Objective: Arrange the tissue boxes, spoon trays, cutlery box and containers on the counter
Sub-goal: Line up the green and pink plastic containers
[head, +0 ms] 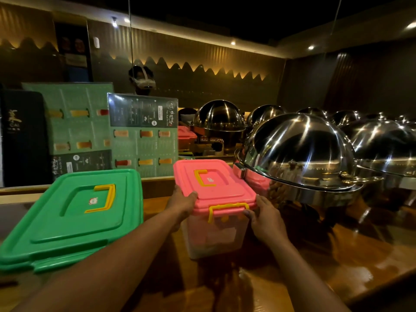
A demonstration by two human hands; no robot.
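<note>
A clear container with a pink lid [216,183] and yellow handle and clasp stands on the wooden counter [337,262] in the middle. My left hand [183,204] grips its left side under the lid edge. My right hand [264,218] holds its right front corner beside the yellow clasp. A larger container with a green lid [74,217] and yellow handle sits just to the left, its body hidden under the lid.
Shiny domed chafing dishes [299,152] crowd the right side, the nearest almost touching the pink-lidded container. Laminated drink menus [144,134] lean against a mirror behind. A dark menu board [22,136] stands at far left. The mirror reflects a headset wearer.
</note>
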